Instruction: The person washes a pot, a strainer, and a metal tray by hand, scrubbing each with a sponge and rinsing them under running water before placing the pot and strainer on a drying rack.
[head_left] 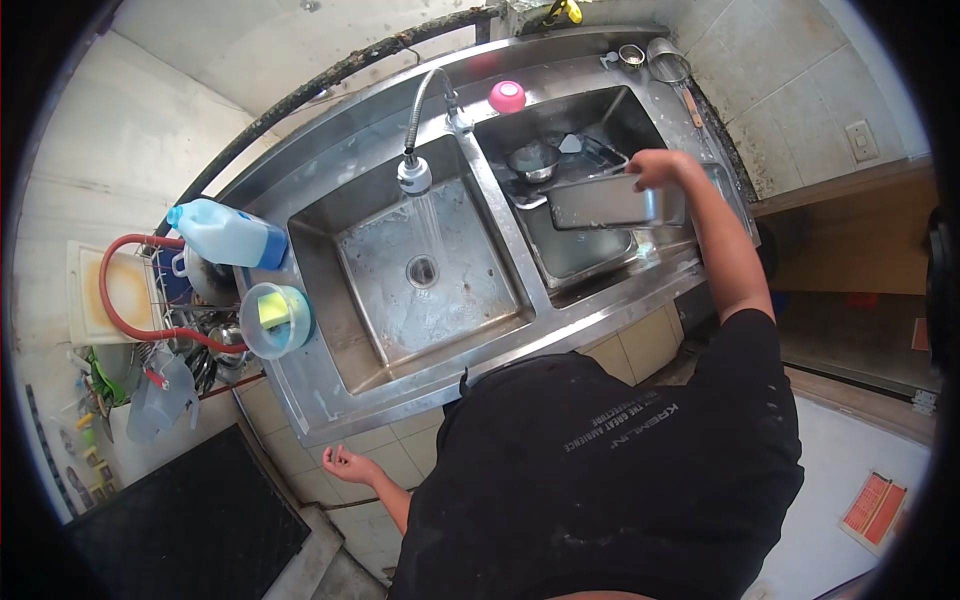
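Note:
My right hand [660, 168] grips the end of a rectangular metal pan [600, 203], tilted over the right basin [560, 275]. Under and behind it in that basin lie a round metal bowl [534, 160], a dark tray and another rectangular container [575, 250]. My left hand [350, 466] hangs in front of the counter's front edge, palm up, fingers loosely curled and apart, holding nothing. Water runs from the faucet head [413, 176] into the left basin [360, 290], over the drain [422, 271].
A pink bowl [507, 96] sits behind the divider. Left of the sink stand a blue-liquid jug [230, 233], a tub [298, 325] with a yellow-green sponge [272, 310], and a dish rack with a red hose [108, 290]. A strainer [668, 65] lies at the back right.

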